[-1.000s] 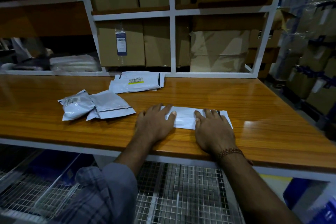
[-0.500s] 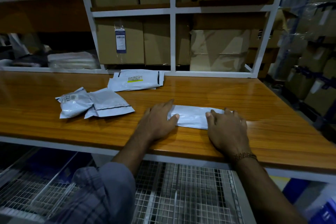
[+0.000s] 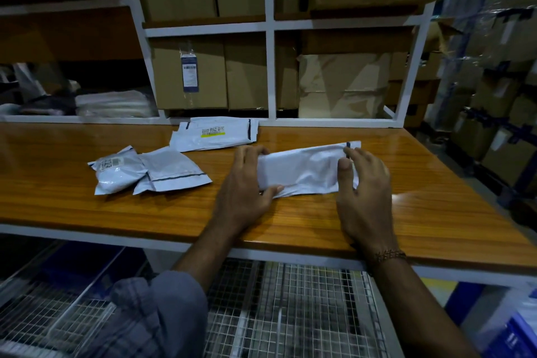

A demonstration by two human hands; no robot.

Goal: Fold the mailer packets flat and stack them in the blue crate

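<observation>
gripping mailer packet [image 3: 305, 173], both hands [image 3: 302, 183]

The light is dim around me. The glossy wooden table [image 3: 406, 212] catches soft glare at its right side and near its far left edge. The cardboard boxes [image 3: 189, 73] on the shelves sit in murk. The wire mesh [image 3: 290, 314] below smears with blur, and the edges bow outward.

Both hands, left hand [image 3: 244, 183] and right hand [image 3: 363, 183], grip a folded white mailer [image 3: 305, 171].
</observation>
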